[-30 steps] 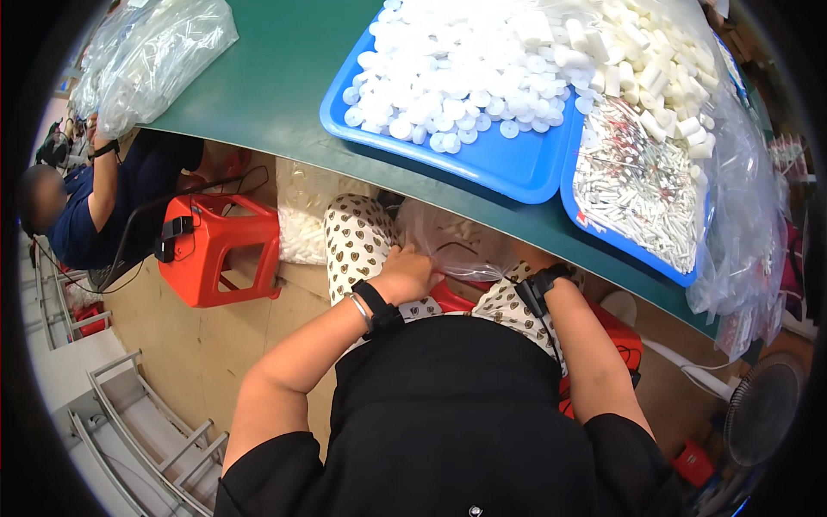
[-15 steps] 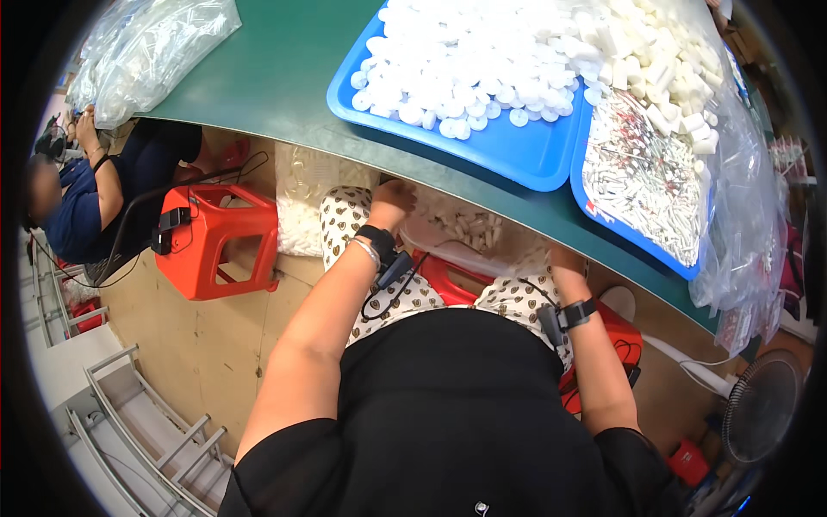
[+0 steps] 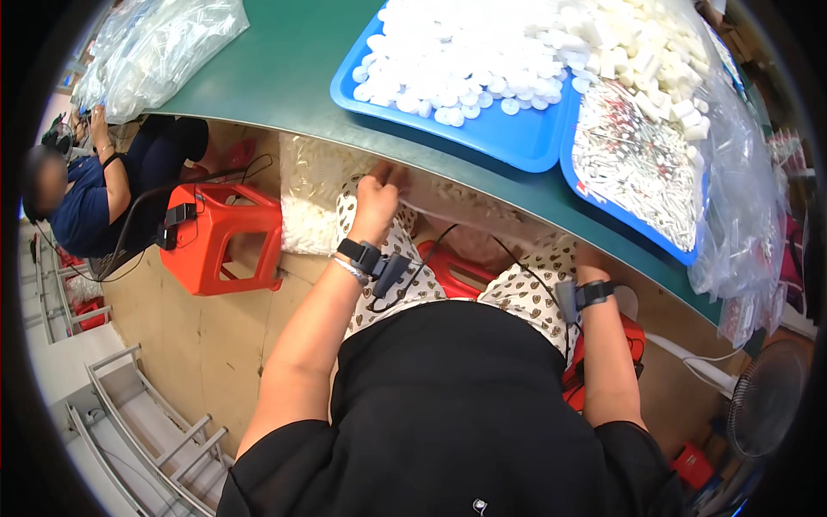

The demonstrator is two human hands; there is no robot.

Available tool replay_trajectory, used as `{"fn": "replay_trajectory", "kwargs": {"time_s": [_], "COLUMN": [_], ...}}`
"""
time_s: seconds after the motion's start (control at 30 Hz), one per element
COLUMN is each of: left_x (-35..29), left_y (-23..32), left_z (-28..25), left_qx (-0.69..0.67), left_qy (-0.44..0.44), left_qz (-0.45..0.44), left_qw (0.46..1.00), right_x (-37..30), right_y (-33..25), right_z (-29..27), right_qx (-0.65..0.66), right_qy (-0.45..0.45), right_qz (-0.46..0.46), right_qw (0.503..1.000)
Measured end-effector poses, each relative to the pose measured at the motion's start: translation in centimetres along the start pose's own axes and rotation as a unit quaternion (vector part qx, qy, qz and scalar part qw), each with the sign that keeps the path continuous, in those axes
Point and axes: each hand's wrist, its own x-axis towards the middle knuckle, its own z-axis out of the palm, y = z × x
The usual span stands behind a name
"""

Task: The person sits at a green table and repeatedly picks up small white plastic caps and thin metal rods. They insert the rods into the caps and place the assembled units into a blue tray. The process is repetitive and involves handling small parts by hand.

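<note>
1. Left hand (image 3: pixel 377 191) pinches the clear bag (image 3: pixel 457 226) just under the counter (image 3: pixel 284 77) edge, holding its mouth up.
2. Right hand (image 3: pixel 587 255) mostly hidden below that edge; grip unclear.
3. Blue tray (image 3: pixel 508 138) of white caps sits above, near the edge.

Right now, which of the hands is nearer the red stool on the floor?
Left. The left hand is up at the table edge, just right of the red stool; the right hand is farther right.

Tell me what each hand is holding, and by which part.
The left hand pinches the top edge of a clear plastic bag under the table rim. The right hand is mostly hidden; its grip cannot be told.
</note>
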Motion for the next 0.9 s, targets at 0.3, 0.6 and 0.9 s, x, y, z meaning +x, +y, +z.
{"fn": "replay_trajectory", "kwargs": {"time_s": [0.3, 0.6, 0.9], "left_x": [-1.5, -2.5, -3.9], "left_y": [-4.8, -3.4, 1.2], "left_z": [-4.8, -2.2, -4.0], "left_qx": [0.059, 0.067, 0.11], "left_qy": [-0.025, -0.101, -0.201], "left_qz": [-0.154, -0.164, -0.185], "left_qw": [0.986, 0.979, 0.956], "right_x": [-5.3, -7.6, -6.4], "right_y": [-9.8, -9.7, -11.9], "right_z": [-3.0, 1.6, -4.4], "right_qx": [-0.255, -0.163, -0.154], "right_qy": [-0.25, -0.411, -0.549], "right_qz": [-0.063, -0.237, -0.219], "right_qw": [0.932, 0.865, 0.792]}}
